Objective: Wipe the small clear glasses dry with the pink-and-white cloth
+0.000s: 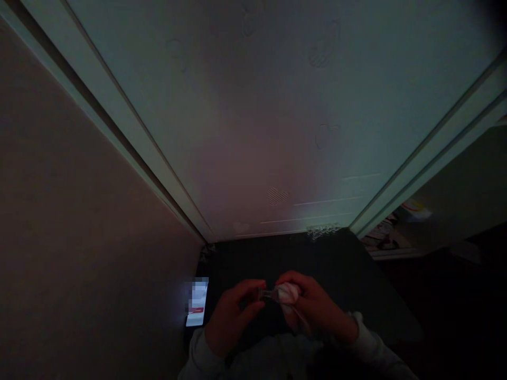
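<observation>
In the dim light my left hand (230,319) pinches the left end of a small shiny clear or metallic piece (268,294) between thumb and fingertips. Its exact kind is too dark and small to make out. A crumpled white cloth or tissue (288,293) is bunched in my right hand (319,303), with fingers closed round it. The cloth meets the right end of the shiny piece, and part of it hangs below my right fingers. Both hands are close together over a dark surface (245,258), in front of my body.
A lit phone (198,303) stands at the left, by the brown wall or panel (99,237). Ahead rises a pale panel (253,132) with heart-shaped marks. A lacy strip (322,231) lies at its foot. Beyond the right-hand frame is a white box (415,209).
</observation>
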Demonstrator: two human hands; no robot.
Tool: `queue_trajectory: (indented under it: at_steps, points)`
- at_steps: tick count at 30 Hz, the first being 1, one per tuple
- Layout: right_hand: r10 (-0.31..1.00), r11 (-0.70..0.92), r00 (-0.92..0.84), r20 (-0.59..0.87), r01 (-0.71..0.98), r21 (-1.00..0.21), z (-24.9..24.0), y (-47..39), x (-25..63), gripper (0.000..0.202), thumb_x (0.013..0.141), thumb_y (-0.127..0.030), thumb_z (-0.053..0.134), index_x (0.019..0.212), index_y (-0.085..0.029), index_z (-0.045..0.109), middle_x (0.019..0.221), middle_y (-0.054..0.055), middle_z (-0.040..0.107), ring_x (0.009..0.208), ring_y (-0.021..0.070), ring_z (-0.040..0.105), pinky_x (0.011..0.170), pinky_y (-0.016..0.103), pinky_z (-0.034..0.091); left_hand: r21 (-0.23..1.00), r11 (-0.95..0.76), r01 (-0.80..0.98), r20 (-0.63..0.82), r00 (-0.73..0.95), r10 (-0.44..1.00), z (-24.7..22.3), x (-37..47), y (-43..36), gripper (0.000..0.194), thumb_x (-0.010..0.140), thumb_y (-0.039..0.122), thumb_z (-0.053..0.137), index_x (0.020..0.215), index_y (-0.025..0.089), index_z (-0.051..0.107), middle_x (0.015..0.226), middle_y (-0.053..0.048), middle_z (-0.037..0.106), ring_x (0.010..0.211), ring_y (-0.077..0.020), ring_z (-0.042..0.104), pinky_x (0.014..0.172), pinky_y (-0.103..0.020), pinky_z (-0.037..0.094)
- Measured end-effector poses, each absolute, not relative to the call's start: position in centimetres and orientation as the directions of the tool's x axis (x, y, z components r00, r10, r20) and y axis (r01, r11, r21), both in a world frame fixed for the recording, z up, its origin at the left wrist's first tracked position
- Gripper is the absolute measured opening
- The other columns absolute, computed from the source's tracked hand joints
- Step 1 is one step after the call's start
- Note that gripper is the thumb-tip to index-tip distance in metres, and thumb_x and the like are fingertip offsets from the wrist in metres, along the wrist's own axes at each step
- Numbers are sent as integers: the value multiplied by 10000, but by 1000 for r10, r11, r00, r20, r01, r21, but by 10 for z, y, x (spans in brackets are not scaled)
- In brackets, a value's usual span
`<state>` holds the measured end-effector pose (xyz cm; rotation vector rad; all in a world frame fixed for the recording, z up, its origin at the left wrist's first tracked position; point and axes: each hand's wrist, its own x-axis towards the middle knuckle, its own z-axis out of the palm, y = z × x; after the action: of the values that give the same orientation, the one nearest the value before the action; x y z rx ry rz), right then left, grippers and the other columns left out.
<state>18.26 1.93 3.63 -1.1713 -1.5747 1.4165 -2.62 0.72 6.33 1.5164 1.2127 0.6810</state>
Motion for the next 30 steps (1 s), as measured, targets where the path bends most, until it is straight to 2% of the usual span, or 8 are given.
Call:
queue_trajectory:
  at_steps: [6, 9, 11, 15, 18, 22, 26, 30]
  points:
    - [913, -148, -380, -148, 31, -989, 32, 26, 181, 103, 705, -201, 599, 791, -174, 651, 741, 2, 657, 725, 176, 591, 681, 289, 452, 943, -34, 332, -81, 328, 941, 68, -20, 6, 284, 789, 222, 597, 1069, 211, 648, 1190, -82, 631, 931, -192, 602, 871, -325, 446]
    - [929, -120, -339, -146, 96, -988, 29, 25, 180, 65, 732, -213, 592, 759, -170, 632, 691, -11, 631, 669, 158, 570, 625, 265, 431, 965, 48, 258, -128, 306, 943, 65, -20, 7, 493, 774, 297, 627, 1246, 213, 515, 1219, -104, 610, 880, -182, 611, 796, -313, 466]
    - [944, -37, -315, -101, 203, -978, 29, 23, 181, 92, 735, -174, 579, 798, -172, 646, 728, 3, 644, 686, 162, 574, 622, 263, 420, 969, 133, 208, -186, 260, 948, 61, -19, 10, 571, 792, 397, 590, 1296, 171, 443, 1108, -117, 658, 751, -159, 616, 687, -291, 474]
    - [949, 195, -309, 69, 400, -896, 29, 19, 182, 181, 753, -152, 551, 880, -182, 677, 808, 50, 651, 746, 184, 569, 645, 283, 410, 928, 301, 220, -344, 191, 919, 51, -17, 14, 504, 819, 547, 468, 1046, 112, 582, 677, -23, 654, 467, -95, 507, 450, -218, 367]
    - [937, 293, -311, 160, 449, -844, 28, 19, 184, 198, 765, -152, 536, 895, -192, 680, 774, 51, 645, 729, 188, 552, 629, 286, 401, 911, 354, 212, -399, 236, 886, 48, -15, 15, 465, 793, 575, 483, 810, 123, 593, 600, -3, 616, 384, -72, 450, 374, -198, 288]
    - [940, 291, -290, 179, 412, -864, 26, 18, 184, 212, 734, -131, 534, 875, -191, 680, 767, 48, 641, 708, 181, 552, 612, 276, 407, 924, 349, 158, -381, 293, 877, 52, -14, 14, 413, 758, 538, 553, 857, 138, 580, 603, 19, 598, 436, -83, 484, 435, -210, 359]
    - [968, 134, -246, 58, 305, -943, 27, 17, 184, 182, 719, -177, 563, 863, -194, 674, 773, 28, 655, 663, 161, 570, 588, 257, 420, 956, 283, 77, -292, 335, 896, 57, -17, 10, 333, 742, 357, 648, 1008, 171, 573, 736, 21, 606, 637, -112, 557, 632, -242, 435]
    - [963, -25, -260, -74, 187, -982, 32, 17, 184, 158, 698, -199, 580, 826, -177, 670, 688, 8, 662, 592, 150, 572, 522, 237, 403, 978, 193, 77, -208, 377, 903, 59, -20, 7, 281, 764, 230, 632, 1039, 199, 586, 879, -4, 621, 855, -158, 572, 787, -278, 423]
